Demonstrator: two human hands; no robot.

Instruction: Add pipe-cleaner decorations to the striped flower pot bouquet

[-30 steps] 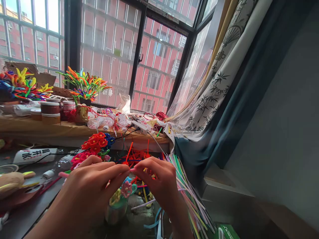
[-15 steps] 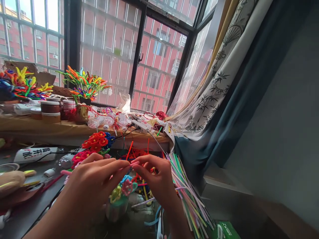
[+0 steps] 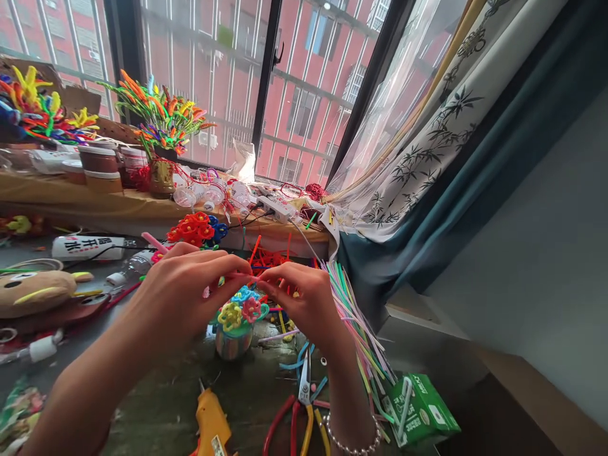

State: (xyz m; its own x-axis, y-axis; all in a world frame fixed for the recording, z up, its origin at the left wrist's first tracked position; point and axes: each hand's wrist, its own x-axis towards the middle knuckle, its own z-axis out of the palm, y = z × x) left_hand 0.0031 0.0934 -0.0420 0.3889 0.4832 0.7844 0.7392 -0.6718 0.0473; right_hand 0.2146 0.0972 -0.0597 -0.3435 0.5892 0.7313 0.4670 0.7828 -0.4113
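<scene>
My left hand (image 3: pixel 183 294) and my right hand (image 3: pixel 304 297) meet fingertip to fingertip above the table, both pinched on a thin pink pipe cleaner (image 3: pixel 152 242). Its long end runs up and left behind my left hand. Just below the hands stands a small cup (image 3: pixel 234 342) topped with yellow, pink and blue pipe-cleaner flowers (image 3: pixel 241 310). A bead bracelet sits on my right wrist.
A yellow glue gun (image 3: pixel 211 425), red-handled pliers and scissors (image 3: pixel 304 386) lie near the front edge. A bundle of pastel pipe cleaners (image 3: pixel 354 316) fans right of my hands beside a green carton (image 3: pixel 418 411). Red flowers (image 3: pixel 192 229), a bottle, a plush toy (image 3: pixel 33 292) lie left.
The camera has tipped downward, bringing the glue gun, pliers, scissors and green carton into view. My hands stay pinched together on the pink pipe cleaner, whose free end now points up-left.
</scene>
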